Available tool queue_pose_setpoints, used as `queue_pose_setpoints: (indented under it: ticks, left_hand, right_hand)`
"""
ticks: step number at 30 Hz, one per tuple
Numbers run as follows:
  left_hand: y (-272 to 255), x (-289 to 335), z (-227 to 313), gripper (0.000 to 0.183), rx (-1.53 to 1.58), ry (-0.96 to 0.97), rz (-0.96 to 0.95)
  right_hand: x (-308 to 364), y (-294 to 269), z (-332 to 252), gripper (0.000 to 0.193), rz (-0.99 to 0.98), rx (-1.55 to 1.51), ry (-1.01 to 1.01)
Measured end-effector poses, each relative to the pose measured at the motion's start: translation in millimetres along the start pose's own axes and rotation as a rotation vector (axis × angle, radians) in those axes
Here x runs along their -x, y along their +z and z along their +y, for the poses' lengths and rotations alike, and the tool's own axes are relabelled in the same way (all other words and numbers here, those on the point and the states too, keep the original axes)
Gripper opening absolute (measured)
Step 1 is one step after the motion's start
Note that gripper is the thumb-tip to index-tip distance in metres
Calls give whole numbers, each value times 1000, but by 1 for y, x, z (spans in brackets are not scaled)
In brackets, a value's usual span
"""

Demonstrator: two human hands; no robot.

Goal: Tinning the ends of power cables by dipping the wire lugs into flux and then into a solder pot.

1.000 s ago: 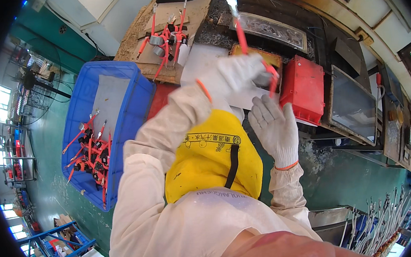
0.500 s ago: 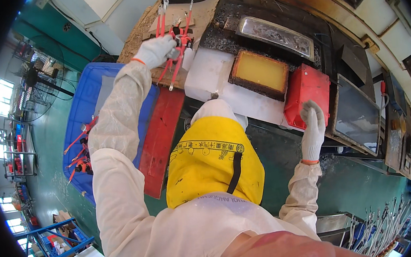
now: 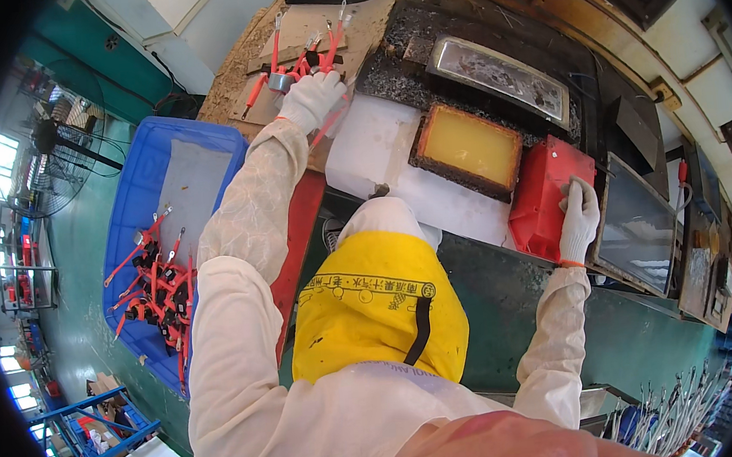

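Note:
My left hand (image 3: 313, 98), in a white glove, is closed over a pile of red cables (image 3: 276, 45) with ring terminals and black parts. It appears to grip a red cable (image 3: 329, 125) that runs out beneath it. Beside its fingers lies a silver cylindrical part (image 3: 281, 82). The cables rest on a cardboard sheet (image 3: 366, 14). At the right, my gloved right hand (image 3: 580, 212) is by the edge of a red box-shaped container (image 3: 544, 201). Its fingers are curled together, and what they hold, if anything, is hidden.
A blue bin (image 3: 235, 144) with more red cables (image 3: 156, 288) stands at left. Along the bench lie a white block (image 3: 364, 147), a dark-rimmed tray of yellow material (image 3: 473, 151), and a metal-framed tray (image 3: 500, 80). A glass-topped frame (image 3: 636, 224) stands at right.
My left hand has moved right across the cable pile, and the silver part now shows to its left. My right hand has shifted right along the red container's edge. The view has tilted slightly.

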State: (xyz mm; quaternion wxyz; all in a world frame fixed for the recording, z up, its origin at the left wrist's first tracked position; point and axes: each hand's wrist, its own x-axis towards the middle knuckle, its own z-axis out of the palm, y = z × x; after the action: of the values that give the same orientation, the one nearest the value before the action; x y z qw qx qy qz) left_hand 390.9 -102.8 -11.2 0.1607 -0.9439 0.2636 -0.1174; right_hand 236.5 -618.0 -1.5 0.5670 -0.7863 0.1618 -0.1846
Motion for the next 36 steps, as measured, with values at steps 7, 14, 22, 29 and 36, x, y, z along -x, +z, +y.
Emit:
queue_pose_setpoints:
  ticks: [7,14,22,29,36]
  left_hand:
    - [29,-5,-25,26,45,-231,65]
    - [55,-34,-38,26,101,-437,75]
    - [46,-39,-19,35,113,-393,42]
    - [27,-51,9,44,236,-372,-39]
    - [-3,-45,13,50,334,-415,-113]
  right_hand:
    - [2,3,0,26,10,-7,-2]
    - [3,4,-2,26,22,20,-12]
    - [2,4,1,24,31,-3,-14]
    - [2,4,0,25,34,-7,-17]
    - [5,0,-3,24,45,-34,-23]
